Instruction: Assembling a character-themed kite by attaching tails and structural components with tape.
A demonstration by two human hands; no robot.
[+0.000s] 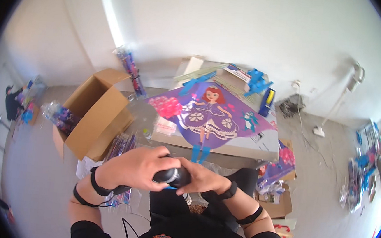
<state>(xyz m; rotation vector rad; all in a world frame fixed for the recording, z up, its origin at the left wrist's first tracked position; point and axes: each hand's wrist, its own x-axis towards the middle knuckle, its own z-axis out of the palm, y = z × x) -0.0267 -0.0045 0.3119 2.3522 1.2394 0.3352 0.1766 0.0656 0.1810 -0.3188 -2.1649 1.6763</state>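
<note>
Above my lap, both hands grip a black rounded object with a light grey band (pixel 166 176), perhaps a bottle or thermos; its kind is not certain. My left hand (pixel 143 167) wraps its left end, with fingers over the top. Around its right end close the fingers of my right hand (pixel 201 178). Beyond my hands, a purple kite sheet (pixel 241 103) printed with a red-haired figure in a gown lies spread on the table (pixel 246 152). Blue tails (pixel 201 154) hang from its near point over the table edge.
An open cardboard box (pixel 94 128) with wrapped kites (pixel 59 115) stands on the left. Blue ribbons (pixel 258 82) and thin rods (pixel 203 71) lie at the table's back. A stick vacuum (pixel 336 104) leans on the wall. Another person (pixel 13 103) is far left.
</note>
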